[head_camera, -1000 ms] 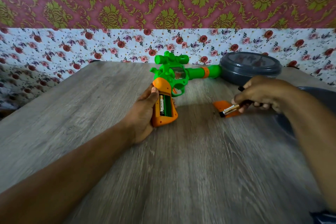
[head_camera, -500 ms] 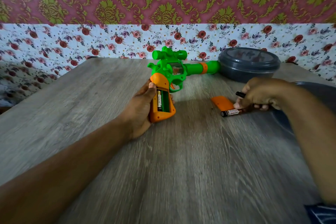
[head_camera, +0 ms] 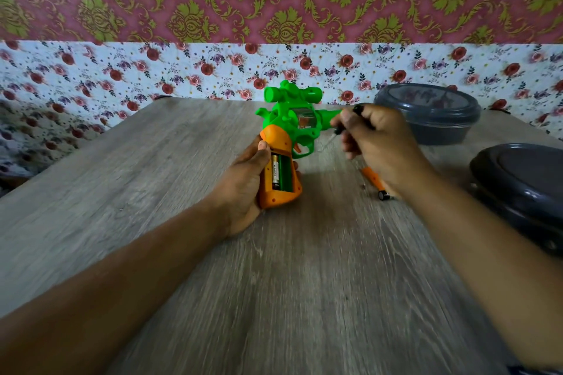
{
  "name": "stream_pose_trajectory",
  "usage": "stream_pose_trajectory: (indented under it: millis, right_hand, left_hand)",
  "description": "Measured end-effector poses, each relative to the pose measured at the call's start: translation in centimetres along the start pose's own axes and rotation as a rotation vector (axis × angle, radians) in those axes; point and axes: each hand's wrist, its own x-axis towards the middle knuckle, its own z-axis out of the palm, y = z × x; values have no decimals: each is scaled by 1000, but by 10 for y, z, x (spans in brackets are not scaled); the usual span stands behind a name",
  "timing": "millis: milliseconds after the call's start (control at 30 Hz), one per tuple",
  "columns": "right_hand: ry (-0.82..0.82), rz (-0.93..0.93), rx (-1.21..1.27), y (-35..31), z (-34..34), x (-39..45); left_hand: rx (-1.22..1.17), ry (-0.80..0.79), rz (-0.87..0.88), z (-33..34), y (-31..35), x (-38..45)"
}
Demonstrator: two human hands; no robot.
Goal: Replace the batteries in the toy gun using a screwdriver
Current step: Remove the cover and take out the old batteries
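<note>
Resting on its side on the grey wood-grain tabletop (head_camera: 152, 192), the green and orange plastic toy gun (head_camera: 286, 143) lies near the middle of the head view, its barrel pointing right and its green scope toward the far wall. The left hand (head_camera: 243, 189) is clamped around the orange grip, thumb along the left edge and fingertips showing at the right edge. The grip's battery compartment (head_camera: 281, 173) is uncovered: one gold and black cylindrical battery (head_camera: 275, 172) marked ALKALINE sits in the left slot, and the right slot shows bare green plastic.

The right hand (head_camera: 377, 143) is raised just right of the trigger guard, fingers curled shut on a thin black-handled screwdriver (head_camera: 344, 126); the handle's top shows above the knuckles, and the shaft below is blurred, so where its tip lies cannot be told. On the tabletop, partly hidden under that hand, lies the flat orange plastic battery cover (head_camera: 373, 179), and touching its near end is a second, dark cylindrical battery (head_camera: 384, 195), mostly hidden by the wrist.

Farther right, a round dark grey plastic container with a lid (head_camera: 426, 116) stands by the flowered wall, and another dark grey rounded lidded container (head_camera: 518, 189) sits at the right edge, nearer the camera
</note>
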Motion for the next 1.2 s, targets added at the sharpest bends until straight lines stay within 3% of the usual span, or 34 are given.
stream_pose_trajectory:
  millis: [100,333,833,933,1200]
  right_hand:
    - [-88,-62,167,-1,20,-8]
    - [-115,-160,237,2,28,-9]
    - [-171,-313,-61,7,35,-14]
    - [-172,-275,-17,4,35,-13]
    - [-83,104,284,-2,38,-12]
  left_hand:
    - [-3,2,2,1,0,0]
    - [13,22,-4,1,0,0]
    - [40,-13,34,6,1,-4]
    - [68,-17,63,8,0,-4]
    - [148,-16,75,7,-1,-4]
